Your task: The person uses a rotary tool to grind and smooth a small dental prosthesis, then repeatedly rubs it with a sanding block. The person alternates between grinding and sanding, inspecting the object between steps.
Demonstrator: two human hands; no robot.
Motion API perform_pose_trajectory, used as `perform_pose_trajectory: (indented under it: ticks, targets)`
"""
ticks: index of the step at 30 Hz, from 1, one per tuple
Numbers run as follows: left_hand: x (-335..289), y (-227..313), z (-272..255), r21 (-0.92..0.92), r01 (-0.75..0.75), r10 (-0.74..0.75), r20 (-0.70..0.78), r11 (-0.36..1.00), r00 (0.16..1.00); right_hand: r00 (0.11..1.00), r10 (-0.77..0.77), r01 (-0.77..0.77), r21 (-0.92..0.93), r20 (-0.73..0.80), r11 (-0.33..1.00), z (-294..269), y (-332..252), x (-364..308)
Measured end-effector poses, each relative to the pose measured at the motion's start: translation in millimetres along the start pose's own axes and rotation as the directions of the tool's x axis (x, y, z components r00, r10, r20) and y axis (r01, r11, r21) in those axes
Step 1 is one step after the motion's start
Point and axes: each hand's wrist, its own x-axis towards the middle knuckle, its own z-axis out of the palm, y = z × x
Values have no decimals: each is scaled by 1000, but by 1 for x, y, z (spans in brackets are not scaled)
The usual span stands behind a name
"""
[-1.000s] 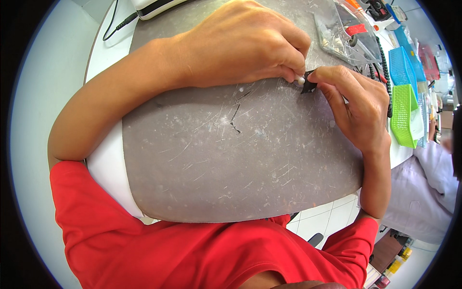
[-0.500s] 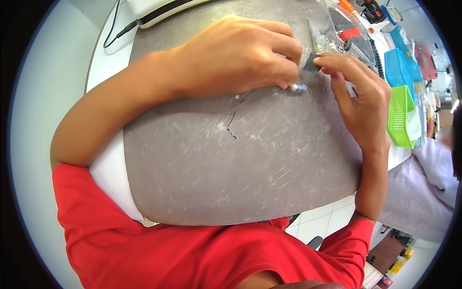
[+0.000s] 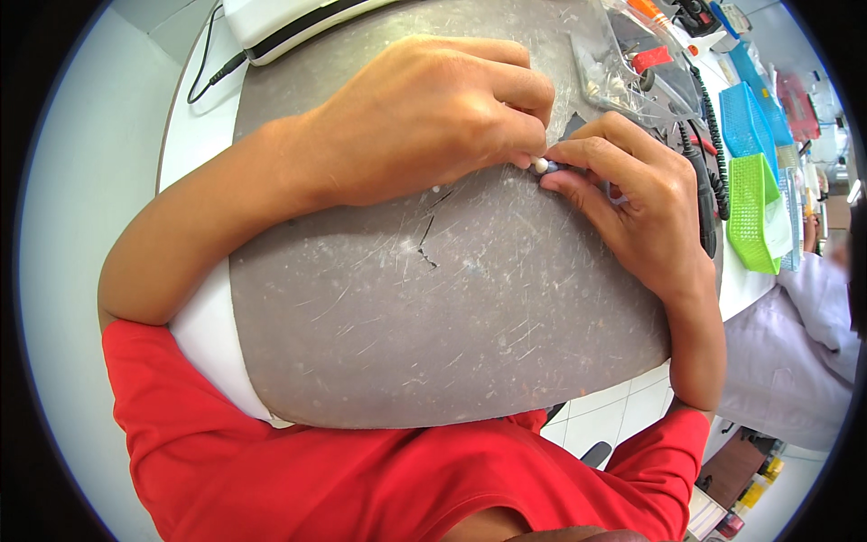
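Observation:
Above the far right part of the grey, scratched work board point(image 3: 388, 334), my two hands meet at a small piece. It has a rounded, tooth-like white tip point(image 3: 541, 166) and a blue-grey body point(image 3: 554, 167). My left hand point(image 3: 442, 117) is closed, its fingertips pinching at the white end; its thumb and finger pads are partly hidden. My right hand point(image 3: 637, 190) grips the blue-grey end between thumb and forefinger, covering most of it. Just behind the right fingers lies a small dark flat piece point(image 3: 575, 125).
A clear plastic box point(image 3: 623, 95) with small parts and a red tag stands behind my right hand. Beside it lie a black handpiece point(image 3: 703, 199) and coiled cord point(image 3: 722, 172). Blue point(image 3: 748, 122) and green baskets point(image 3: 752, 212) stand farther right. A white device point(image 3: 298, 27) sits far left; someone sits at right.
My right hand has come left from beside the dark flat piece and taken hold of the blue-grey end. My left hand has shifted slightly left, still at the white tip.

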Motion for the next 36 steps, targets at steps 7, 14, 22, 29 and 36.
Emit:
perform_pose_trajectory:
  ticks: [7,14,22,29,36]
  targets:
    - [2,-2,-1,-137,112,-107,39,984,993,999,-37,36,-61,-24,997,2,-3,-1]
    - [3,-5,-2,-60,-31,32,25,998,999,996,-87,85,-106,-17,991,-1,-7,2]
    - [3,-11,-4,-124,-36,42,43,992,998,999,-38,38,-16,-11,999,0,-2,1]
    - [3,-6,-3,-138,45,-37,66,989,997,999,-49,49,-50,7,998,-2,-4,3]
    - [6,2,-3,14,-97,96,54,995,994,998,-57,58,-23,25,998,-5,-1,-3]
